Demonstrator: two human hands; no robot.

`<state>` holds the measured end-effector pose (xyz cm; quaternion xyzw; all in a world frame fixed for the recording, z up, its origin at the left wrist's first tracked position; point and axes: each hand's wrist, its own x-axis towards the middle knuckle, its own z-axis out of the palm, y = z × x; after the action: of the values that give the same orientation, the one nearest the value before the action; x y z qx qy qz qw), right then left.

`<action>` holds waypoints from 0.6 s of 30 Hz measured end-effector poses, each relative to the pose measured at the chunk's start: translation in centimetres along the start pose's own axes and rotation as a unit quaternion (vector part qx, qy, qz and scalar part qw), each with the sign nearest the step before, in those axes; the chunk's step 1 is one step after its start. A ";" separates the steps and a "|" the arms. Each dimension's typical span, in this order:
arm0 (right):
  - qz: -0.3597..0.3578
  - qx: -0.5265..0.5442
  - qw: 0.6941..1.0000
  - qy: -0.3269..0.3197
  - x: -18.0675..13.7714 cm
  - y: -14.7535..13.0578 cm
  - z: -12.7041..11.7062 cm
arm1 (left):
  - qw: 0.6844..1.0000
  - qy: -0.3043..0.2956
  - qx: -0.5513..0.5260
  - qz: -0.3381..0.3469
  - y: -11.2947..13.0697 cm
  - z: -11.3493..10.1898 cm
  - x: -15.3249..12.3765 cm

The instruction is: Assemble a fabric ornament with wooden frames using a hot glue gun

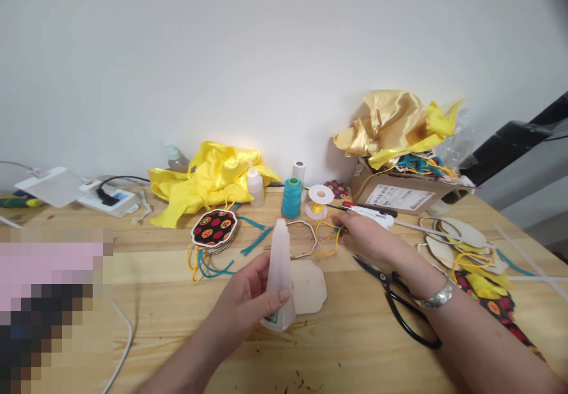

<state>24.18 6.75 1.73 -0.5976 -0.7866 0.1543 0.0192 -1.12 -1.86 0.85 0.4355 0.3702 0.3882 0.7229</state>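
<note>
My left hand (255,296) is wrapped round a translucent white glue bottle (280,281), tilted slightly, its narrow tip up. Behind the bottle lies a pale scalloped board (309,287), partly covered by it. Further back is a thin scalloped frame (314,237). Reaching forward, my right hand (359,231) has its fingers bent down and together at a loop of yellow cord (326,253); the fingertips are partly hidden. Beneath my right forearm lie open black-handled scissors (393,299).
Left of centre sits a patterned pouch (214,228) with cords. Behind stand yellow satin (208,175), a small bottle (255,187), a teal thread cone (291,199) and a yellow cord spool (320,200). A cardboard box (386,190) heaped with fabric is back right.
</note>
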 end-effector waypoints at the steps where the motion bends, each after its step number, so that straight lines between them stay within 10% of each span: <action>1: 0.003 0.001 1.000 0.005 -0.1 0.1 0.2 | 1.000 -0.001 0.002 0.000 0.0 0.0 0.0; 13: 0.112 0.138 0.966 0.188 -2.7 1.1 -4.7 | 1.000 -0.021 0.006 -0.001 0.0 0.1 -0.3; 18: 0.203 0.196 0.936 0.212 -1.8 0.1 -3.0 | 1.000 -0.019 0.010 0.003 -0.1 0.2 -0.3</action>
<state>25.45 5.74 4.86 -0.7476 -0.5804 0.1756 0.2709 -1.06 -2.16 0.89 0.4510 0.3594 0.3783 0.7241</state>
